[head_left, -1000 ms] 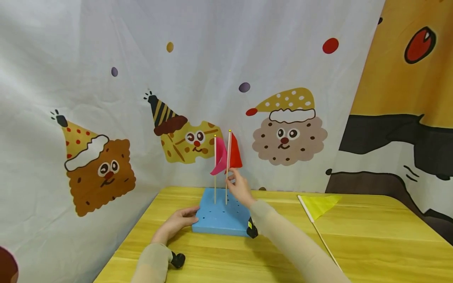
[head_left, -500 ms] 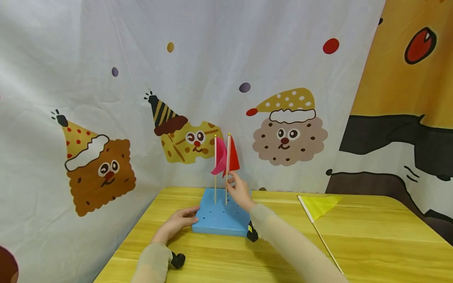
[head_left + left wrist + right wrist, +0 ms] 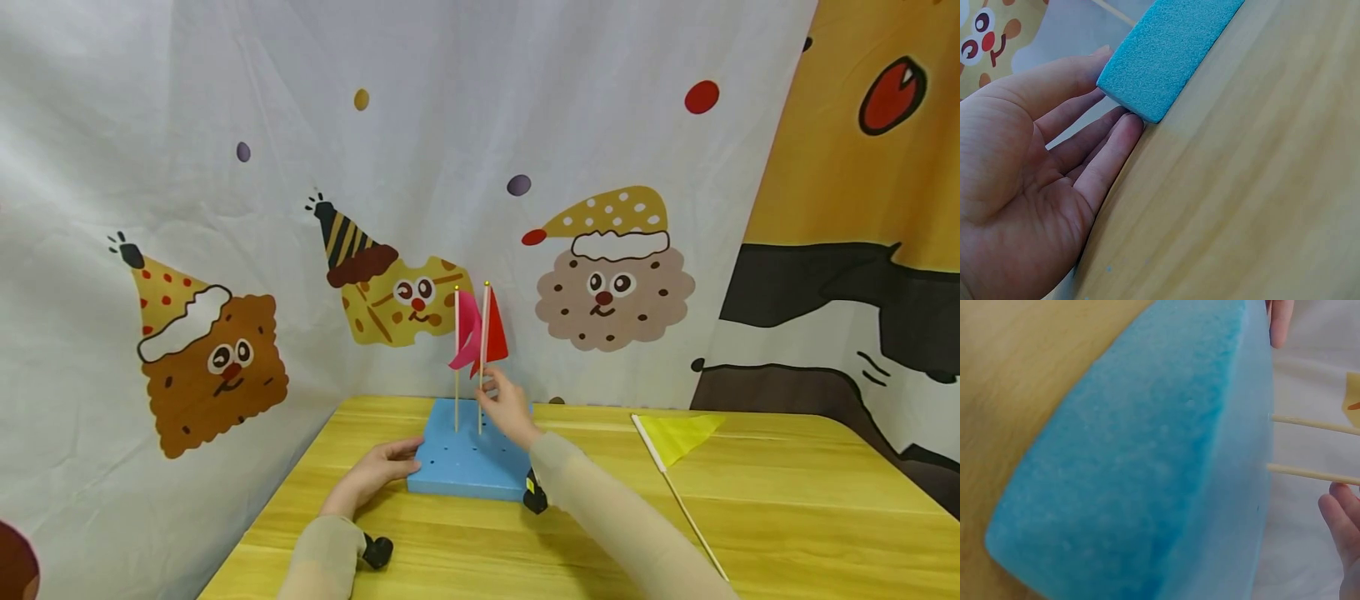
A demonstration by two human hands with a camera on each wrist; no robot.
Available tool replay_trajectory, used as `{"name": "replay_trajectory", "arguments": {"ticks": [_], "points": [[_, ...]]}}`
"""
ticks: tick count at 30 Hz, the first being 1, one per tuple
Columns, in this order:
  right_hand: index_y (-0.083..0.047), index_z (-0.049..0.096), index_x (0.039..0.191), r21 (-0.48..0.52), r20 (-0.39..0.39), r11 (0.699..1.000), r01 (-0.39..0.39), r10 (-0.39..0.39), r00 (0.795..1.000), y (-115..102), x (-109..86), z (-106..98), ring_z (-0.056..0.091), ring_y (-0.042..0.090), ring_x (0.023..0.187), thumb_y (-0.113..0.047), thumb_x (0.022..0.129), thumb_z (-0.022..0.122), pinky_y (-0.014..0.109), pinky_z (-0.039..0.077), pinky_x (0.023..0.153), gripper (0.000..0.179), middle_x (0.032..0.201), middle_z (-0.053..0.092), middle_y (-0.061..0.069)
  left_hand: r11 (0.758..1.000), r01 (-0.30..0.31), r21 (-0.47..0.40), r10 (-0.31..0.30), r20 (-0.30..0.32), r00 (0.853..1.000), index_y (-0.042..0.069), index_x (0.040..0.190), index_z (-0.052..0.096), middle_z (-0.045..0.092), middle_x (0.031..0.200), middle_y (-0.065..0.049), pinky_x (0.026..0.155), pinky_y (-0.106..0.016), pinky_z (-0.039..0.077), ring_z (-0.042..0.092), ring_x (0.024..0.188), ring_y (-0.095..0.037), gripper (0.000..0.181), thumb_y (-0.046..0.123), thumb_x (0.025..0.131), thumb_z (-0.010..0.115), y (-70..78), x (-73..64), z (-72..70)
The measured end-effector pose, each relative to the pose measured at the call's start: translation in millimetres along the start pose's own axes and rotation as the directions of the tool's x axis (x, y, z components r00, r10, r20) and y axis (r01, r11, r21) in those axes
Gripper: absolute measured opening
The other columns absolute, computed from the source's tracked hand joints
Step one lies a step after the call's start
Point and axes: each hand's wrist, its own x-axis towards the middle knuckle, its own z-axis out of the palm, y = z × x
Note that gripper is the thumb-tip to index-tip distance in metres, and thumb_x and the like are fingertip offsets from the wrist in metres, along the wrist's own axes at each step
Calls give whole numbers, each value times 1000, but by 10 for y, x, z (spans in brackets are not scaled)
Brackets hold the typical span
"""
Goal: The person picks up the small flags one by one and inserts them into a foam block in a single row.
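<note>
A blue foam block [image 3: 468, 477] with small holes lies on the table. My left hand [image 3: 381, 468] holds its left edge; in the left wrist view, the fingers [image 3: 1113, 150] touch the block's corner [image 3: 1160, 62]. Two flags stand upright in the block: a pink flag [image 3: 468, 329] and, to its right, a red flag [image 3: 495, 333]. My right hand [image 3: 507, 406] is at the red flag's stick just below the cloth, fingertips pinching it. In the right wrist view, the fingers [image 3: 1341, 519] meet the lower stick [image 3: 1310, 473]; the upper part of the grip is cut off.
A yellow flag [image 3: 678, 437] lies on the wooden table [image 3: 810, 500] to the right, its stick pointing toward the front. Behind the table hangs a white curtain [image 3: 442, 167] with printed cartoon figures.
The red flag has sunk slightly over the last second, then stopped. My right hand has moved a little downward along its stick. The left hand and block have stayed still.
</note>
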Motion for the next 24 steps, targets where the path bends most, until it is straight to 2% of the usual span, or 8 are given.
{"name": "replay_trajectory", "arguments": {"ticks": [5,11,18,21,24], "points": [[-3,56,125,1,6,1000,-31,31,1000,18,-21,-60,68,19,69,-11,93,65,30,57,65,34,94,68,9,1000,-1,0,1,2,1000,5,146,44,40,148,-20,103,-50,41,40,132,-39,58,23,95,65,14,13,22],[-6,58,127,120,26,985,-123,121,992,75,-96,-314,67,38,81,-12,94,63,33,56,61,34,100,67,12,1000,-4,6,4,12,1000,5,147,43,39,148,-20,104,-51,39,39,133,-40,59,24,95,65,25,36,16],[-4,62,122,196,15,966,-166,167,986,184,-336,-856,67,37,88,-16,96,62,48,58,69,28,103,66,14,1000,4,8,-4,17,1000,7,147,43,38,150,-19,106,-52,37,36,135,-40,60,25,95,65,22,44,8],[0,61,121,230,57,951,-205,197,979,168,-500,-1179,65,41,94,-18,98,60,48,57,73,29,110,63,21,1000,9,6,-9,11,1000,7,147,43,38,150,-18,106,-52,37,36,135,-40,60,24,95,65,3,26,5],[3,59,121,229,58,939,-257,250,967,248,-636,-1497,66,39,96,-19,98,61,46,58,74,32,113,60,26,1000,9,11,-9,1,1000,7,147,43,39,149,-18,106,-52,37,37,135,-39,60,24,95,66,-12,0,-4]]}}
